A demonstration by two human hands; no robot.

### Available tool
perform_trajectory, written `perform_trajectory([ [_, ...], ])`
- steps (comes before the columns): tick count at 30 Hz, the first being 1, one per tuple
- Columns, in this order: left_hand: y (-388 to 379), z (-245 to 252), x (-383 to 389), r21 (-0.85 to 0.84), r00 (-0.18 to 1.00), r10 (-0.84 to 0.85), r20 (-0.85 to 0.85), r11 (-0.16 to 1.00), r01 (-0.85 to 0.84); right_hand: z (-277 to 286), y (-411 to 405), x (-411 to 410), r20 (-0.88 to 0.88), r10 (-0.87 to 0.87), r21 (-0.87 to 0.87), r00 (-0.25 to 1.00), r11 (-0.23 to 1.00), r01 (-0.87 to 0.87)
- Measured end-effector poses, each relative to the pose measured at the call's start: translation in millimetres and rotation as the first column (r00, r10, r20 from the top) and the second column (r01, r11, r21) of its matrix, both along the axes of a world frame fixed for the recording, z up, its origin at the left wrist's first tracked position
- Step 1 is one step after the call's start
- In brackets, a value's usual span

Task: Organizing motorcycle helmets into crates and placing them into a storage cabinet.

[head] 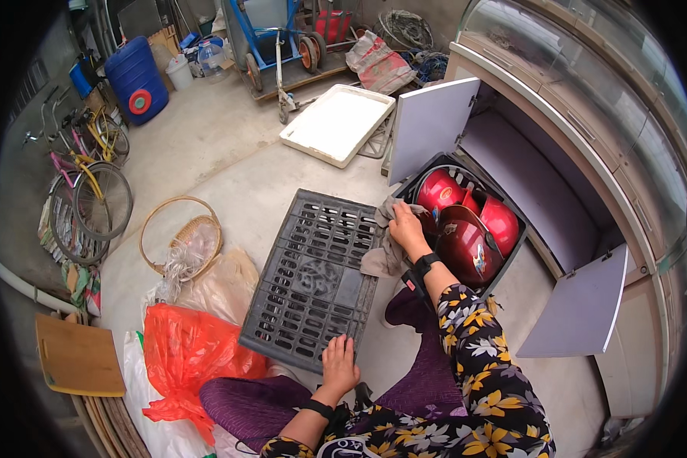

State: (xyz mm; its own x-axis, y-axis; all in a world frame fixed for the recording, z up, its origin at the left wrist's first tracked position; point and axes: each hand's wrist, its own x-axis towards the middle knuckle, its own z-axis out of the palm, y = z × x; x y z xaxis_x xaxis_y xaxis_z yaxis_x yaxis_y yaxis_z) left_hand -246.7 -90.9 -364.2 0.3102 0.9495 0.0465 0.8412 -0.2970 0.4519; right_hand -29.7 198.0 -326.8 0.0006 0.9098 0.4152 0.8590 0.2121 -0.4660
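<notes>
A black plastic crate lies before me with its slotted grid side up. My left hand rests on the crate's near edge, fingers spread and holding nothing. A crumpled grey-brown cloth is gripped in my right hand, at the crate's right far edge. Just right of that hand, several shiny red helmets fill a second black crate. Part of the cloth is hidden under my fingers.
A cabinet at the right has both doors swung out. A white tray lies beyond the crate. A red plastic bag, a wicker basket and a wooden stool are at the left; bicycles stand farther off.
</notes>
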Motion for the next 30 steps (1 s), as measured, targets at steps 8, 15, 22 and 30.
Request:
perform_trajectory([
  [8, -4.4, 0.4, 0.6, 0.024, 0.999, 0.041, -0.031, 0.999, -0.040, -34.3, -50.9, -30.0, 0.076, 0.206, -0.193, 0.976, 0.963, -0.189],
  [15, -5.0, -9.6, -1.3, 0.017, 0.997, 0.032, -0.073, 0.999, -0.031, -34.1, -209.0, -78.6, -0.208, 0.379, -0.253, 0.902, 0.870, -0.424],
  [22, -5.2, -13.3, -6.2, -0.020, 1.000, 0.028, -0.005, 0.999, -0.028, -37.3, -237.0, -74.3, -0.454, 0.368, -0.162, 0.811, 0.862, -0.481],
  [30, -1.0, 6.1, -57.0, -0.030, 0.998, -0.014, -0.066, 0.999, 0.012, -28.4, -139.1, -31.2, -0.596, -0.064, -0.101, 0.800, 0.995, 0.004],
])
